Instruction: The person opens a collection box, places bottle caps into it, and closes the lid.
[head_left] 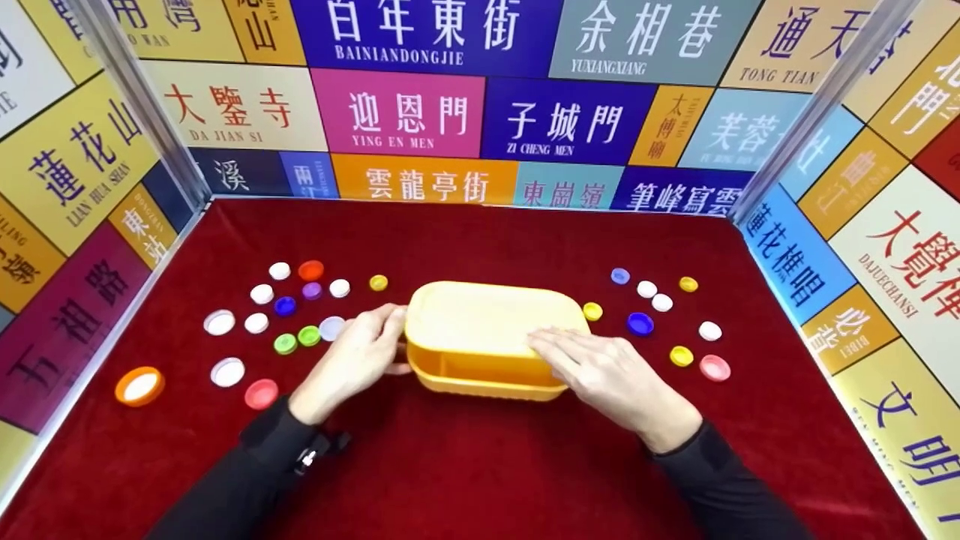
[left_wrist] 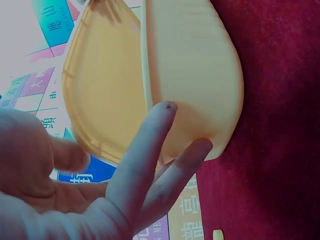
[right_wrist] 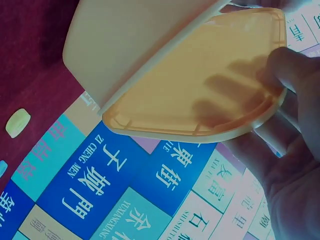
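A yellow plastic box (head_left: 480, 379) stands in the middle of the red cloth, and its pale yellow lid (head_left: 487, 319) is raised a little along the near side. My left hand (head_left: 360, 352) touches the box's left end with spread, straight fingers (left_wrist: 145, 145) against the box (left_wrist: 195, 75) and under the lid (left_wrist: 105, 85). My right hand (head_left: 592, 367) lies on the lid's near right corner. In the right wrist view its fingers show as shadows through the lid (right_wrist: 200, 85) and the thumb (right_wrist: 287, 65) sits at the rim, pinching it above the box (right_wrist: 130, 40).
Several loose bottle caps lie on both sides: white (head_left: 279, 271), red (head_left: 310, 270) and green (head_left: 285, 343) on the left, blue (head_left: 640, 323), yellow (head_left: 681, 355) and pink (head_left: 714, 367) on the right. A larger orange-rimmed lid (head_left: 139, 386) lies near the left wall. Printed panels wall three sides.
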